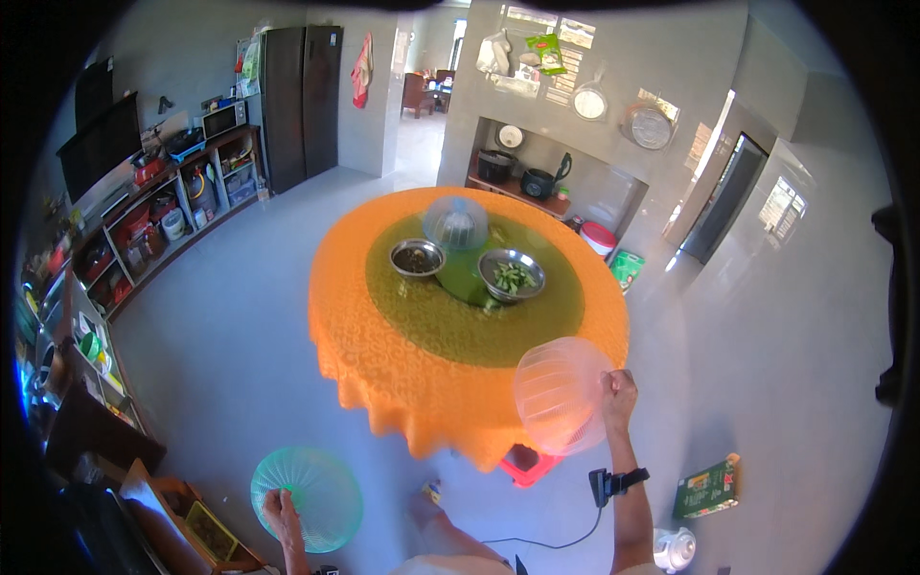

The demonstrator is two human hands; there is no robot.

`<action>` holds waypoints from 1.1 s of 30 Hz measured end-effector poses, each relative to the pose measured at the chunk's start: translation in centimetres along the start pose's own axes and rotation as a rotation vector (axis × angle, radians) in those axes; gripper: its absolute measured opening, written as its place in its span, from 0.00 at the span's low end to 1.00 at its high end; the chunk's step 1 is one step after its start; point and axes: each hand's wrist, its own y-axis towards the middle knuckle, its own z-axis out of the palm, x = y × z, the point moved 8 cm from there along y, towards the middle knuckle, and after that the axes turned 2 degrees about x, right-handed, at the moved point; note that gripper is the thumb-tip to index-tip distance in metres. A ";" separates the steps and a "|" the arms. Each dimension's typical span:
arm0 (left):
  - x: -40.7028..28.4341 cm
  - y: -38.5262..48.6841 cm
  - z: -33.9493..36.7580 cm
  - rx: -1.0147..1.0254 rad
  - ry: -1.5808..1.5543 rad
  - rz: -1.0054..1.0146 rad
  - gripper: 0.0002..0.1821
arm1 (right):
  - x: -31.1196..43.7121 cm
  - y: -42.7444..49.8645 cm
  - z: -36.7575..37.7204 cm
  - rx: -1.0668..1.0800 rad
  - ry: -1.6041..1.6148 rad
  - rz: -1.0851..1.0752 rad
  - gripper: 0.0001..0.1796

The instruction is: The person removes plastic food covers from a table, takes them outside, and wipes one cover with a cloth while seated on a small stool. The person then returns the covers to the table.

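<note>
My left hand [280,510] grips the middle of a green mesh food cover [327,496], held low over the floor at the lower left. In my right hand [619,392] is a pink translucent food cover [560,399], tilted on its side beside the near right edge of the round table. An orange cloth [345,359] drapes that table, with a round green glass turntable [467,338] on top. Two metal bowls stand there: one with dark contents [417,257], the other with cut green vegetables [513,277]. A bluish domed food cover [456,223] sits behind them.
A red plastic stool [530,467] shows under the cloth. On the floor at the right are a green box [708,487] and a white appliance [674,550]. Shelves [172,215] line the left wall near a dark refrigerator [302,108]. A wooden cabinet [154,496] stands lower left.
</note>
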 end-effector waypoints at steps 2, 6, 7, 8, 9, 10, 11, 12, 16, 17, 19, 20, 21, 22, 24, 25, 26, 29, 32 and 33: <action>-0.6 2.5 0.8 -0.041 0.021 0.009 0.14 | -0.9 4.2 3.3 -0.022 -0.014 -0.023 0.07; -3.1 7.8 2.4 -0.121 0.063 0.015 0.14 | -2.4 11.8 11.4 -0.065 0.027 -0.031 0.07; -3.6 9.3 3.4 -0.129 0.050 0.020 0.14 | -2.8 13.9 13.3 -0.082 0.036 -0.028 0.08; -4.3 10.8 4.2 -0.126 0.078 0.060 0.13 | -3.1 15.7 15.8 -0.058 -0.044 -0.016 0.08; -4.7 11.9 4.6 -0.135 0.099 0.059 0.13 | -3.5 17.1 17.8 -0.029 -0.158 0.025 0.09; -5.0 13.0 5.1 -0.137 0.089 0.053 0.13 | -3.7 18.1 19.5 0.013 -0.143 0.039 0.09; -5.3 14.1 6.0 -0.135 0.037 0.059 0.13 | -3.2 19.4 21.2 0.027 -0.136 0.016 0.09; -5.7 15.2 6.9 -0.135 0.063 0.060 0.14 | -3.1 20.7 22.8 0.044 -0.140 0.041 0.09; -7.6 19.6 9.9 -0.099 0.066 0.087 0.15 | -0.8 23.2 27.6 0.040 -0.156 0.012 0.08; -8.3 20.9 10.7 -0.095 0.097 0.102 0.14 | -0.5 23.8 28.5 0.033 -0.168 0.030 0.08; -9.5 23.5 12.2 -0.045 0.084 0.134 0.14 | 0.3 24.5 29.9 0.005 -0.204 0.009 0.07; -9.7 24.7 12.7 -0.038 0.092 0.124 0.14 | 0.6 24.5 30.4 -0.012 -0.224 -0.020 0.07; -10.2 26.3 13.4 -0.020 0.080 0.124 0.14 | 0.5 24.5 31.2 -0.001 -0.244 0.002 0.06; -10.7 28.1 14.5 0.000 0.050 0.107 0.13 | 0.7 25.0 31.9 -0.012 -0.262 -0.011 0.06; -12.4 31.0 16.2 0.063 0.064 0.172 0.13 | 0.5 25.7 33.5 0.003 -0.287 -0.003 0.06; -13.0 32.2 17.1 0.101 0.052 0.183 0.12 | 0.2 25.8 34.3 0.032 -0.294 0.022 0.06; -13.4 33.5 17.9 0.111 0.067 0.178 0.13 | -0.1 25.8 35.1 0.066 -0.310 0.044 0.06; -15.1 36.9 20.1 0.176 0.056 0.183 0.13 | -1.0 25.7 36.6 0.117 -0.370 0.111 0.06; -17.0 39.0 22.4 0.272 0.045 0.233 0.13 | -1.2 25.0 36.7 0.097 -0.331 0.137 0.05; -17.6 39.7 23.2 0.299 0.055 0.241 0.13 | -1.3 24.7 36.7 0.104 -0.313 0.153 0.06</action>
